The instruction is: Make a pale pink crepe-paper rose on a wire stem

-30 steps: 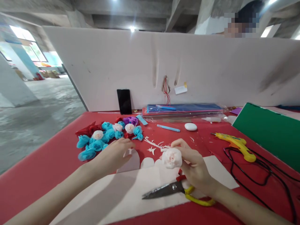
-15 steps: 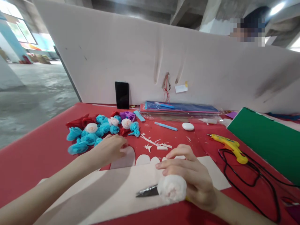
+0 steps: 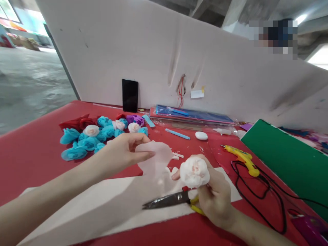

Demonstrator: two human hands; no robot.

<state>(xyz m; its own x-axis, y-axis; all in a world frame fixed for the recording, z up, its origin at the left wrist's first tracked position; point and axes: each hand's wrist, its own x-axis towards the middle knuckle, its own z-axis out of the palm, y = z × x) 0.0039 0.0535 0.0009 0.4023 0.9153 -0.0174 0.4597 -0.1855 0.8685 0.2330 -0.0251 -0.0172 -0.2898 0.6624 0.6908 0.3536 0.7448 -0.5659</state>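
My left hand [image 3: 126, 150] pinches the upper edge of a thin, pale pink paper petal [image 3: 159, 155], raised above the sheet. In my right hand [image 3: 216, 193] is a white-pink paper rose [image 3: 195, 172], its bloom facing me. Beneath the rose, scissors [image 3: 169, 201] with yellow handles lie over a long pale paper sheet [image 3: 84, 205]; the handles are partly behind my right hand, and I cannot tell whether it touches them. Small cut petals show between the hands, partly covered. Paper scraps [image 3: 178, 155] lie just beyond.
Blue, red, purple and pale paper flowers [image 3: 88, 143] are heaped at left. A yellow glue gun [image 3: 242, 159] with a black cord [image 3: 278, 194] lies at right, near a green board [image 3: 287, 157]. A phone [image 3: 130, 95] leans on the back panel. A pen [image 3: 177, 134] and white oval object [image 3: 201, 136] lie mid-table.
My left hand has picked up the large petal from the table and brought it right, towards the rose. My right hand has lifted and turned the rose, uncovering more of the scissors.
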